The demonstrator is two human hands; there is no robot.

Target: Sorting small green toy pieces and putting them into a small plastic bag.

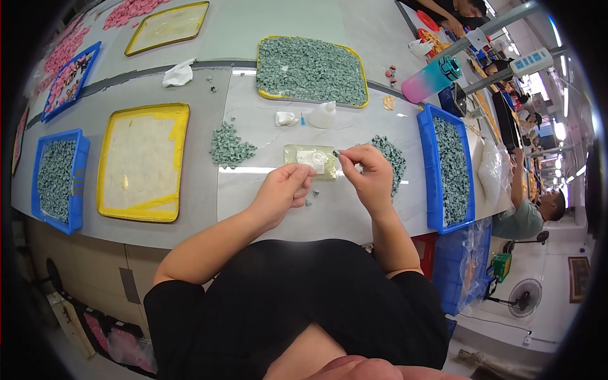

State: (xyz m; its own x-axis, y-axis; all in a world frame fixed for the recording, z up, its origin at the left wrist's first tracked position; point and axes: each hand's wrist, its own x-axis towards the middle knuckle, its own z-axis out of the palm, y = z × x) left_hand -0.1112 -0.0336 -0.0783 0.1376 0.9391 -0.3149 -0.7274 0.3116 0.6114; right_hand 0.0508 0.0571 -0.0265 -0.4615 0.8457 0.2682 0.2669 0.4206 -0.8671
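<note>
Head view: both hands meet over the middle of a pale, smooth desk [354,215] with faint marble veining. The right hand [367,174] is curled, thumb and forefinger pinched on a tiny dark grey-green piece [336,152] held just above a small yellowish translucent pad [310,161]. The left hand [285,190] is loosely fisted beside the pad's near edge, fingertips closed together; whether it holds a piece cannot be told. A clear, glossy lump sits on the pad, and a few loose pieces [308,202] lie on the desk just below the left hand.

Just right of the right hand, partly hidden by it, is a low heap of grey-green pieces [394,158], rough and gravel-like. A second small heap [230,147] lies to the left of the pad. Behind the pad stand a soft white plastic squeeze bottle [324,116] on its side and a crumpled white scrap [285,118].

Farther out, a yellow-rimmed rounded tray [261,69] is packed with the same pieces, and a deep blue rectangular bin [425,171] at the right holds more. At the left a yellow tray [171,120] with a bare, pale floor lies near another blue bin [77,190] of pieces. A pink-to-teal water bottle [430,78] lies beyond the right bin.
</note>
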